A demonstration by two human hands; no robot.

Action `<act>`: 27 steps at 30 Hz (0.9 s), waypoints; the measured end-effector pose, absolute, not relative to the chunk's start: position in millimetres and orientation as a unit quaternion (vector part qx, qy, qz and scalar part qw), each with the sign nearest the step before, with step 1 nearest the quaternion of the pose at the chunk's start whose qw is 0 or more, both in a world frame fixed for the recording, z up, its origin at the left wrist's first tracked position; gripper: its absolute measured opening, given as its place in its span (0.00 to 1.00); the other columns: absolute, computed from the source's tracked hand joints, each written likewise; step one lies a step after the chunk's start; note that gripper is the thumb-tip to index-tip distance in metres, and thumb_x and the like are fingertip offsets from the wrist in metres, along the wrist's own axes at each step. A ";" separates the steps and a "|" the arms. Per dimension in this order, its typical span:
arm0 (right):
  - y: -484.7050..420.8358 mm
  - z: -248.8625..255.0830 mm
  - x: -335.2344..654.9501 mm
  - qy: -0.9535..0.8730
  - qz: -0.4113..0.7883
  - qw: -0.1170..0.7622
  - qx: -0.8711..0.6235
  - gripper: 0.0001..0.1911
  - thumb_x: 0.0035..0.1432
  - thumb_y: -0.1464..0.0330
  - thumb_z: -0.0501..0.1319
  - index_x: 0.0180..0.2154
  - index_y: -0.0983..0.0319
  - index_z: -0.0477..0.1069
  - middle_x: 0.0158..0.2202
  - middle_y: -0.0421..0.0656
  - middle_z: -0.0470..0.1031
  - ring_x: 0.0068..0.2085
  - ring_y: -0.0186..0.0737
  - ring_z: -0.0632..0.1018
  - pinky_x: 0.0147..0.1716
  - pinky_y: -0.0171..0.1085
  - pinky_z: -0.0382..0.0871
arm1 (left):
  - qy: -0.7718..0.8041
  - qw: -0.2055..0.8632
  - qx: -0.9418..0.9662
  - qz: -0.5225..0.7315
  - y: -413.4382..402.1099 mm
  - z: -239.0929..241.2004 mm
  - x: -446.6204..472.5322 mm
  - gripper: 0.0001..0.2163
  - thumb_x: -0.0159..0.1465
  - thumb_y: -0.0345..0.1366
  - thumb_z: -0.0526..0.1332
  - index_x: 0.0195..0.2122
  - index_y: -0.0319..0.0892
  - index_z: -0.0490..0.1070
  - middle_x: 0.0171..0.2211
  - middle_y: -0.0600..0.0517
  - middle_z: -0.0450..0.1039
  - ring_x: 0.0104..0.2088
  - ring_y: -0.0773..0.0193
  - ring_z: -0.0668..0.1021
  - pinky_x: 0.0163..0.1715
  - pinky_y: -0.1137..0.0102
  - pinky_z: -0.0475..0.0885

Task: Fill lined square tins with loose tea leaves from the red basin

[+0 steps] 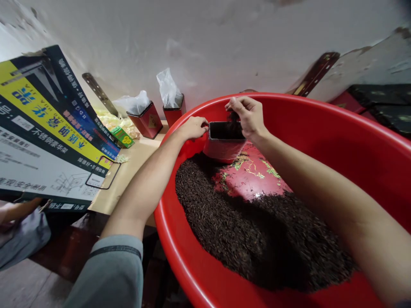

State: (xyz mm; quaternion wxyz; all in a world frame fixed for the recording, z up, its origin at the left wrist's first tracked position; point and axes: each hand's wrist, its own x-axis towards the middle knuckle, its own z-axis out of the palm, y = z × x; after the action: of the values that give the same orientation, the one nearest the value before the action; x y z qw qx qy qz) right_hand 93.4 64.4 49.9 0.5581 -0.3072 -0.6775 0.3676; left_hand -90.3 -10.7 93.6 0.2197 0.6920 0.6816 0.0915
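A big red plastic basin [337,141] holds a heap of dark loose tea leaves [244,231]. A small red square tin [223,147] with a clear liner stands tilted in the basin at the far side. My left hand [192,127] grips the tin's left rim, fingers closed on it. My right hand [247,114] hovers over the tin's right corner, its fingers pinched on a clump of tea leaves that hang down into the opening.
Two more red tins [148,120] [174,112] with plastic liners sticking up stand on the wooden table [135,167] by the wall. A large printed cardboard box [48,128] leans at left, a small green packet [122,137] beside it. Another person's arm [16,209] shows at lower left.
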 end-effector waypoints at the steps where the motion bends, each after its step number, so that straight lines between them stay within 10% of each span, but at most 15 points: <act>1: 56.6 51.2 94.7 -0.695 0.345 0.550 -0.307 0.27 0.60 0.40 0.62 0.32 0.57 0.73 0.37 0.45 0.76 0.43 0.45 0.79 0.51 0.52 0.75 | 0.678 0.220 0.695 0.092 -10.6 93.4 -90.7 0.17 0.74 0.33 0.56 0.61 0.39 0.74 0.51 0.44 0.81 0.40 0.62 0.83 0.27 0.74 0.76; 6: -12.8 38.0 112.6 -0.766 0.191 0.546 -0.281 0.19 0.69 0.52 0.58 0.53 0.55 0.72 0.59 0.51 0.70 0.61 0.51 0.72 0.63 0.56 0.67 | 0.674 0.199 0.707 0.081 -9.5 90.8 -93.1 0.18 0.73 0.34 0.56 0.62 0.40 0.74 0.55 0.45 0.80 0.40 0.62 0.83 0.30 0.73 0.76; 10: -68.5 -13.4 137.0 -0.827 0.260 0.407 -0.288 0.20 0.68 0.55 0.58 0.57 0.54 0.67 0.57 0.52 0.69 0.60 0.54 0.72 0.61 0.58 0.69 | 0.667 0.179 0.720 0.076 -8.9 89.3 -92.4 0.18 0.72 0.34 0.57 0.61 0.41 0.76 0.51 0.46 0.81 0.41 0.61 0.83 0.39 0.70 0.77; 18: -85.1 -78.2 90.6 -0.668 0.439 0.156 -0.580 0.50 0.55 0.39 0.63 0.68 0.62 0.57 0.64 0.61 0.63 0.68 0.63 0.65 0.67 0.63 0.60 | 0.671 0.201 0.709 0.083 -9.8 89.3 -90.1 0.18 0.72 0.31 0.58 0.60 0.42 0.76 0.48 0.46 0.82 0.40 0.60 0.84 0.37 0.70 0.79; 27: -97.7 -46.3 29.5 -0.707 0.529 0.073 -0.464 0.64 0.44 0.33 0.68 0.73 0.55 0.51 0.70 0.59 0.56 0.70 0.67 0.62 0.69 0.63 0.57 | 0.672 0.196 0.711 0.068 -13.0 91.8 -87.7 0.20 0.69 0.27 0.60 0.61 0.42 0.75 0.54 0.46 0.79 0.44 0.59 0.83 0.39 0.69 0.81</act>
State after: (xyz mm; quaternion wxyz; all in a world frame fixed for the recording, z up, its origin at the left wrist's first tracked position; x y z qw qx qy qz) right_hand 29.5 -97.7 -46.3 0.0730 -0.4644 -0.7069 0.5285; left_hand -87.7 -13.0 91.8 0.1956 0.7110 0.6720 0.0681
